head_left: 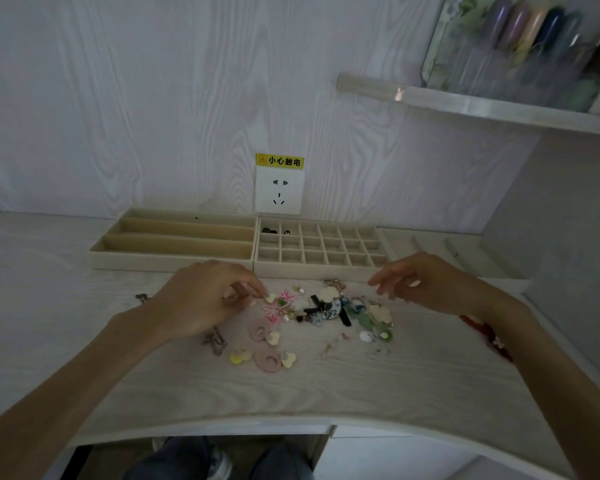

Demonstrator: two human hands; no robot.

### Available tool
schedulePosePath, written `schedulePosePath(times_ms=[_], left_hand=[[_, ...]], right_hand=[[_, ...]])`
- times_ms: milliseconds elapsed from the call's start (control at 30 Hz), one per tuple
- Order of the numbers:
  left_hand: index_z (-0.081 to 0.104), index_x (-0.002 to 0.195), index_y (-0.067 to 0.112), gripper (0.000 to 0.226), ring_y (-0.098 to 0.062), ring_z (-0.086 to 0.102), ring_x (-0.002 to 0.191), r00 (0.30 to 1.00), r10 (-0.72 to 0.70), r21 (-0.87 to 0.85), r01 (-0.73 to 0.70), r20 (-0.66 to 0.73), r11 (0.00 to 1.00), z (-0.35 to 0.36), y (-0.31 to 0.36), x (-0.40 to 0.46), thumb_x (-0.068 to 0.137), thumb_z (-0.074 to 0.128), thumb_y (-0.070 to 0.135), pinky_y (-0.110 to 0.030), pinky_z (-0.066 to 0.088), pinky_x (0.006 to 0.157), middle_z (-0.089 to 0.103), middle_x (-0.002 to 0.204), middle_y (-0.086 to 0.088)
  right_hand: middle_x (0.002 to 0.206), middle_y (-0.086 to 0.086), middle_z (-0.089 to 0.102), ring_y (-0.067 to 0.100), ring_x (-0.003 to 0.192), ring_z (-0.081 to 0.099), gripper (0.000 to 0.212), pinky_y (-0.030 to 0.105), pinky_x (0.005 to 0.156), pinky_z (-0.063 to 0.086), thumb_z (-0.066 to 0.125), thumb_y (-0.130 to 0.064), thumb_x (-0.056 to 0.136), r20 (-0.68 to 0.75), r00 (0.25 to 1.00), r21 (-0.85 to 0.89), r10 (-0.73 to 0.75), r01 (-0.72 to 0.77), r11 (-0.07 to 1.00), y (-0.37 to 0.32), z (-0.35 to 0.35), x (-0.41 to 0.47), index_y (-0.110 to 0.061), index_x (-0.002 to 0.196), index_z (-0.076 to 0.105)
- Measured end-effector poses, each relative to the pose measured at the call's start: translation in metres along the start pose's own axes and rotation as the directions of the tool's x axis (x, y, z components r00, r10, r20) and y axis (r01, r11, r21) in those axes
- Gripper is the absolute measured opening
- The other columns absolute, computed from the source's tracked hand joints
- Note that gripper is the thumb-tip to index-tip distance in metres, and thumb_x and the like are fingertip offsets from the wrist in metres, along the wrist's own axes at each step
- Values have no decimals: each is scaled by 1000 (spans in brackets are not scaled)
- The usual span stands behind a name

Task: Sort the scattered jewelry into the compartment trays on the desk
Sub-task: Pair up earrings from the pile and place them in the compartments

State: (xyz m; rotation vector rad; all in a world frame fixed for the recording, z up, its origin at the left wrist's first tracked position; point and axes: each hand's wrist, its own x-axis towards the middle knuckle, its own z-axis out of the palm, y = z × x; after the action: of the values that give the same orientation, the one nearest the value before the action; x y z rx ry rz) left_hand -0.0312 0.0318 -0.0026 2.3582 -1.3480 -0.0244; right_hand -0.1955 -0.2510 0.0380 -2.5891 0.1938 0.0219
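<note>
A heap of scattered jewelry [326, 313] lies mid-desk: pink rings, cream heart pieces, pink flowers, black bars, a blue-white piece, green beads. My left hand [205, 299] rests at the heap's left edge, fingertips pinched at a small cream heart piece [270, 298]. My right hand [426, 282] hovers at the heap's right, fingers loosely apart and holding nothing. Behind stand a beige tray with long slots [174, 259] and a grid tray [326, 270] holding a few dark pieces [274, 232] in its far-left cells.
A third tray with slanted ridges [440, 247] sits at the right. A wall socket [280, 190] with a yellow warning label is behind the trays. A red bracelet [485, 336] lies by my right forearm. A shelf [465, 105] overhangs the upper right. A metal chain [215, 341] lies under my left hand.
</note>
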Motion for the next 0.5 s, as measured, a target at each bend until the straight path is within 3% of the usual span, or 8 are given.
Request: schedulePosePath(times_ms=[167, 267, 400, 500], left_hand=[[64, 93, 49, 18, 19, 54, 85, 1000, 5, 4, -5, 16, 1000, -9, 23, -1, 84, 65, 33, -19, 44, 73, 63, 92, 30], [64, 94, 49, 16, 18, 54, 82, 996, 16, -8, -15, 87, 1000, -13, 40, 11, 85, 64, 36, -17, 43, 69, 62, 90, 29], [64, 111, 40, 26, 1, 57, 100, 972, 81, -19, -79, 220, 997, -2, 61, 49, 86, 65, 35, -30, 48, 88, 62, 117, 18], [52, 131, 33, 52, -11, 51, 119, 908, 100, 12, -115, 407, 993, 14, 76, 76, 83, 69, 39, -32, 43, 97, 52, 134, 9]], right_hand=[[86, -10, 70, -3, 74, 62, 22, 11, 71, 49, 71, -14, 81, -14, 1000, -13, 20, -20, 1000, 3, 3, -15, -30, 95, 71], [91, -12, 67, 3, 76, 61, 21, 25, 75, 54, 74, -34, 77, -88, 990, -51, 114, -119, 992, 0, 14, -15, -33, 97, 69], [93, -12, 52, 3, 77, 50, 43, 17, 62, 40, 75, -51, 68, -85, 971, -133, 222, -232, 963, -9, 40, -7, -27, 100, 60], [90, -9, 58, 2, 74, 53, 39, 13, 58, 40, 77, -46, 70, -79, 957, -26, 280, -283, 959, -7, 47, -3, -25, 98, 62]])
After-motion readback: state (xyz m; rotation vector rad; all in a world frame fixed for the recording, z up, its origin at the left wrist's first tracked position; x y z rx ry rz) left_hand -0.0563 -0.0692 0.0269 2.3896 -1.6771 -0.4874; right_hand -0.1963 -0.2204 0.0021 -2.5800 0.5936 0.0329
